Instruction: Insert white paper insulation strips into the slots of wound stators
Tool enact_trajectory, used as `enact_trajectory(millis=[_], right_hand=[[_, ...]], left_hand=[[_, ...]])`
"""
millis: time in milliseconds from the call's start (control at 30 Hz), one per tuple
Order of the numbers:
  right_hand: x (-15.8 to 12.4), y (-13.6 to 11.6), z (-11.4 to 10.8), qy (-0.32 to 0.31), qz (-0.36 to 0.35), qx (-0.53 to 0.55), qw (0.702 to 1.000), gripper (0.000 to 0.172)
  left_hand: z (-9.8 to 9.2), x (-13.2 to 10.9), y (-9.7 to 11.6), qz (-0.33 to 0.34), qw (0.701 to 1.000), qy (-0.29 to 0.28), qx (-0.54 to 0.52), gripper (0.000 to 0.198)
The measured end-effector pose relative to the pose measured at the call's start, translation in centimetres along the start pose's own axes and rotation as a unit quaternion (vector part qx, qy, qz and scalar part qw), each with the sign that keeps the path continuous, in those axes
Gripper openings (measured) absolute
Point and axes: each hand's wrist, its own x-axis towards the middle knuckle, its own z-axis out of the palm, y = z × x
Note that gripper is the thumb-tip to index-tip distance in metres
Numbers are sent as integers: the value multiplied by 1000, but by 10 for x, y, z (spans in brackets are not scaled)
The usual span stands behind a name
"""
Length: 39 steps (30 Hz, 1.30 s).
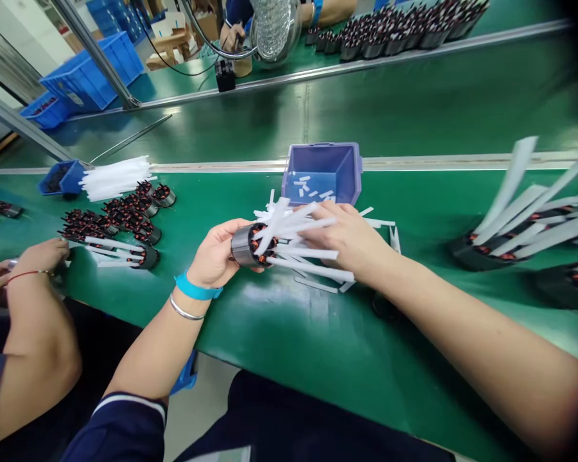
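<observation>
My left hand (219, 253) is closed around a motor stator (245, 247), a round dark metal ring with copper windings. It is tilted, so its open side faces right. Several white paper-like strips (308, 258) stick out of its slots. My right hand (349, 240) is beside the strips' free ends, its fingers curled and partly hidden behind them. What those fingers pinch, if anything, does not show. Loose white strips (316, 285) lie on the green table under and around my right hand.
Behind my hands stands a purple-blue bin (322, 183) with small white pieces. Stators with long strips (491, 247) stand at right. At left are grouped stators (135, 215), a strip stack (118, 178) and a co-worker's hands (41, 256). A metal rail (347, 70) crosses behind.
</observation>
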Motion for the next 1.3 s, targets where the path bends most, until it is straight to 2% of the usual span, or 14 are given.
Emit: enact_trajectory(millis=[200,333,433,533,600,700,767,867,933,1000,1100,1200,1300], right_hand=[[-25,-11,-31,78,37,55,995,32],[-52,-22,-38,63,92,165,980,25],[-64,-24,-30,43,117,132,983,19],[-63,-23,-21,15,134,76,988,19],[-58,-23,-20,13,150,110,982,17],[-51,-23,-27,50,196,250,947,15],[-49,-24,-33,73,240,362,898,16],[-51,-24,-39,67,276,494,822,29],[-54,-22,-39,63,286,522,801,33],[-58,-20,-36,67,299,485,819,31],[-63,-14,-28,66,275,343,896,21],[-65,-12,-21,73,183,176,964,21],[-63,-16,-16,40,76,34,996,25]], left_hand=[[4,-4,-3,-30,998,-60,-12,51],[5,-3,-5,-63,995,-76,-14,40],[6,0,-7,-90,994,-56,-5,33],[6,3,-8,-77,997,-6,-17,32],[7,3,-6,-60,998,27,-22,32],[8,3,-3,-61,997,41,-11,33],[8,2,-4,-88,996,17,0,35],[10,2,-8,-138,990,-30,2,38],[10,2,-13,-153,987,-45,-5,40],[11,2,-15,-150,987,-48,-10,41],[10,2,-12,-120,993,-16,-14,39],[9,2,-6,-79,996,40,-23,33],[9,1,-1,-61,995,76,-21,28]])
